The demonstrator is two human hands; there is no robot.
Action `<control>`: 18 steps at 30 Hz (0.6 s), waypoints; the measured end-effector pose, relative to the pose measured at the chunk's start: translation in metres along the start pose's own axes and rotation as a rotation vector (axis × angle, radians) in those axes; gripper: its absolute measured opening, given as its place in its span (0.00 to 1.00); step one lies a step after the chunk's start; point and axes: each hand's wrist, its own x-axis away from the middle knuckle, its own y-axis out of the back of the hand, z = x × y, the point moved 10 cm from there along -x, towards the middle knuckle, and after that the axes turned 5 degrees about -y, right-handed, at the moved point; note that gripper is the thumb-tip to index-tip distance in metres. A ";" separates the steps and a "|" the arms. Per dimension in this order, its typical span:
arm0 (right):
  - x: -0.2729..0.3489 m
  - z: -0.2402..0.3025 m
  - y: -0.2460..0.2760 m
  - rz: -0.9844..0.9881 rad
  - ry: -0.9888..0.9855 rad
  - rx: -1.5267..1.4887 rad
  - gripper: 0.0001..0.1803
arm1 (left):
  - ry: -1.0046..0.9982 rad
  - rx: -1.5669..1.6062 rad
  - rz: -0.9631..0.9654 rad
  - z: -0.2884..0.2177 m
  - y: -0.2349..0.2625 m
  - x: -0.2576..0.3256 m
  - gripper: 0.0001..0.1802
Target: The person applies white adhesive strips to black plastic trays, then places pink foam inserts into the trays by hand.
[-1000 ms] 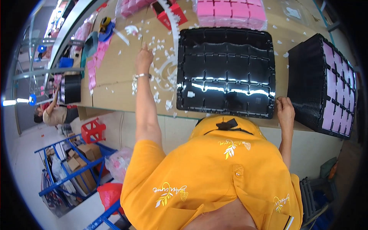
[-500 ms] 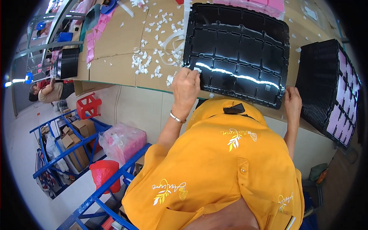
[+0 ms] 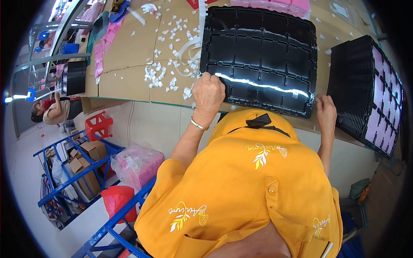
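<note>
Black moulded tray (image 3: 262, 56) w/ rows of empty compartments lies flat on the worktop (image 3: 129, 64), its near edge at the worktop's near edge, right in front of the person.

Left hand (image 3: 208, 92) is on the tray's near-left corner: fingers curl over the corner rim, gripping it, knuckles up; thin bracelet (image 3: 198, 125) on the wrist.

Right hand (image 3: 325, 112) is at the tray's near-right corner, fingers touching the rim there; can't tell if they actually clamp it or just rest against it. So the tray sits betw. both hands, its body stretching away from the fingers toward the far side of the worktop.

Just right of the tray, not touching as far as visible: stack of black trays (image 3: 365, 86) w/ pink pieces in the compartments, at the worktop's right edge.

Left of the tray: white scraps (image 3: 165, 71) scattered over the brown cardboard top, reaching close to the left hand. More pink pieces (image 3: 275, 4) beyond the tray's far edge.

Below worktop level, to the left: red stool (image 3: 99, 125), blue rack (image 3: 77, 172) w/ cardboard boxes, another person (image 3: 51, 109) at far left.
</note>
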 end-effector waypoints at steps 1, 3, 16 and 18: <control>0.000 0.000 0.000 0.002 0.004 0.009 0.09 | 0.013 0.013 -0.011 0.002 0.001 0.001 0.03; 0.000 0.000 0.000 -0.001 0.001 0.006 0.09 | 0.024 0.027 -0.021 0.005 0.001 0.002 0.03; 0.003 0.000 -0.009 0.004 -0.054 0.026 0.09 | 0.101 0.122 -0.014 0.023 -0.005 0.009 0.02; 0.003 -0.001 -0.012 0.010 -0.066 0.030 0.09 | 0.103 0.146 0.008 0.023 -0.003 0.008 0.02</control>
